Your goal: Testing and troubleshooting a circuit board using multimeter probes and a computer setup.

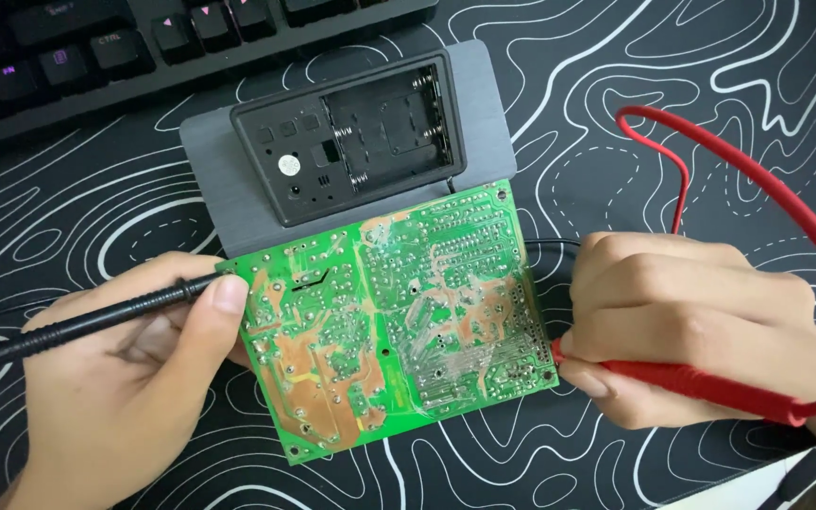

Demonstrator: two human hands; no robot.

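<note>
A green circuit board (394, 321) lies solder side up, tilted, partly over a grey plate (238, 203). My left hand (129, 378) grips a black test probe (96, 319) whose tip rests at the board's left edge, my thumb pressing near the tip. My right hand (682, 321) is closed around a red test probe (701, 387), its tip touching the board's right edge. The red lead (776, 179) loops up behind my right hand.
On the grey plate sits a black plastic housing (351, 132) with an open battery bay. A black keyboard (96, 47) runs along the top left. Everything rests on a black mat with white wavy lines (635, 76). A black wire (550, 247) passes behind the board.
</note>
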